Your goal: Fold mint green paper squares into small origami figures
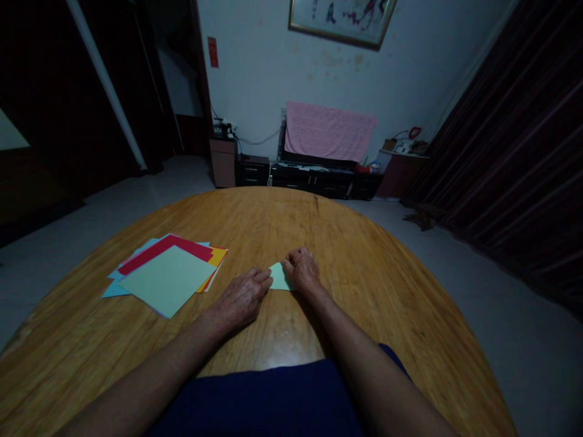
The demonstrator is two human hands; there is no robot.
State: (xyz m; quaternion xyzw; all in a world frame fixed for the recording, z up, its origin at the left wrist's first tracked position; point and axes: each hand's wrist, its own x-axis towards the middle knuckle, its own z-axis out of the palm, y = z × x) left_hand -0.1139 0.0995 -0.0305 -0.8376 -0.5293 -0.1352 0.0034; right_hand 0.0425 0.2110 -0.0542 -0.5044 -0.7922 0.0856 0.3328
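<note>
A small piece of pale green paper [279, 278], folded by the look of its narrow, sloping shape, lies on the wooden table in front of me. My left hand [246, 296] rests at its left end, fingers drawn together and the fingertips on the paper. Over the right part of the paper my right hand [302, 268] is closed, its fingers curled and pressing down. Both hands cover some of the paper, so its full outline is hidden. Left of my hands lies a loose stack of coloured sheets, with a pale green sheet [169, 281] on top.
The round wooden table [364, 291] fills the foreground. Under the top sheet, red paper [170, 244], yellow and blue sheets stick out. Beyond the table stand a low black cabinet [296, 181] and a screen draped with a pink cloth [328, 132]. A dark curtain [496, 176] hangs at right.
</note>
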